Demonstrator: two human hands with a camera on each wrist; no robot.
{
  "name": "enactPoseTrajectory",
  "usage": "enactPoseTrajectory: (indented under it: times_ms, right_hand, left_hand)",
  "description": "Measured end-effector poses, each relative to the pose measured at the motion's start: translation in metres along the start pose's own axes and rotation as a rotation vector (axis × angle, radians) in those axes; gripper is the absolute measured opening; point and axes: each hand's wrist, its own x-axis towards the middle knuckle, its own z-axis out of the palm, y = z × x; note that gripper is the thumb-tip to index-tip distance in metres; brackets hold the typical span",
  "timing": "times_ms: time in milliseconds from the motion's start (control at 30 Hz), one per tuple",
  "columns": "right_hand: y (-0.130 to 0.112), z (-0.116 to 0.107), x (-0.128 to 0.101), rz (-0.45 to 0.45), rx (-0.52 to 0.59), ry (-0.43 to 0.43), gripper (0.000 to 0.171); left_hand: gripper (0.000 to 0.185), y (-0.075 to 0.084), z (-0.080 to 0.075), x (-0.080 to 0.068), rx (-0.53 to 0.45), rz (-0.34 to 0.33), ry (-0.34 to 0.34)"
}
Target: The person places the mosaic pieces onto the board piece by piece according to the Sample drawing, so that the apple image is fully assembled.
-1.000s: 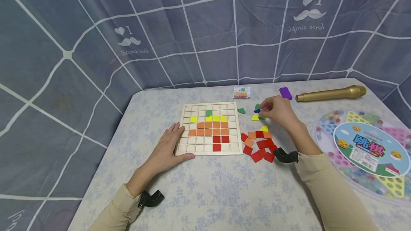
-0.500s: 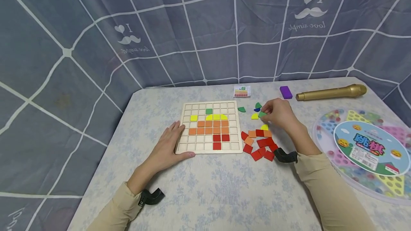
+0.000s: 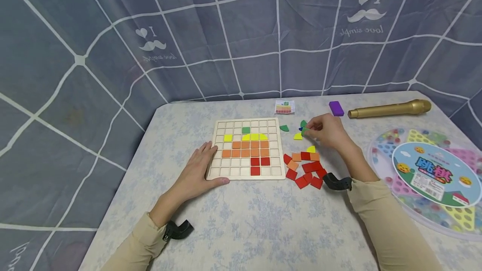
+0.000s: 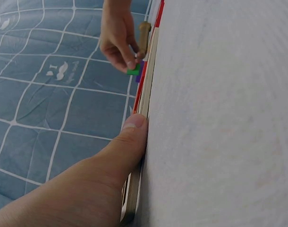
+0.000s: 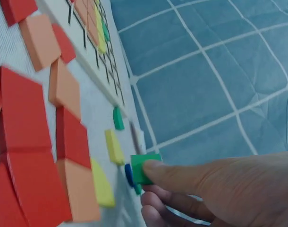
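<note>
Green square tile (image 3: 305, 131) pinched between thumb and fingers (image 5: 182, 176) of right hand (image 3: 326, 131), lifted just above the surface (image 3: 248, 221), right of the wooden grid board (image 3: 246, 148). The right wrist view shows the tile (image 5: 144, 169) held at the fingertips, with a dark blue piece (image 5: 128, 174) directly behind it. The left wrist view shows the same tile (image 4: 133, 71) hanging from the fingertips.

Left hand (image 3: 198, 171) rests flat at the board's near-left corner, fingers straight and relaxed, holding nothing; thumb (image 4: 130, 137) lies against the board edge (image 4: 146, 94).

Board contents: one green tile in the second row, yellow pieces in the third row, two rows of orange tiles below them, three red tiles under those toward the right. Other cells bare.

Loose pieces right of the board: green quarter-round piece (image 3: 284, 128) just beside the board's top right corner, yellow piece (image 3: 298, 136) just under the right hand's fingertips, another green piece (image 3: 303, 123) near it. Closer in, a heap of red tiles (image 3: 306, 175) with a few orange tiles (image 3: 296, 157) and a yellow quarter-round (image 3: 311, 149), touching or overlapping each other.

Far side of the surface: small pattern card (image 3: 284, 107), purple block (image 3: 336, 108), gold microphone (image 3: 389, 108) lying on its side. Round checkers game box (image 3: 429, 177) at the right edge, well apart from the board. Patterned grey-blue cloth (image 3: 241, 32) hangs behind. Black wrist mounts (image 3: 177, 229) on both beige sleeves.
</note>
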Motion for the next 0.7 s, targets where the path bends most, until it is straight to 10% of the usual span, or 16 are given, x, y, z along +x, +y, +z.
enactPoseTrajectory:
  times_ms: [700]
  right_hand:
    - [-0.07,0.056,0.062,-0.226,0.131,0.099,0.018]
  left_hand:
    - [0.112,0.0,-0.004,-0.001,-0.01,0.001,0.001]
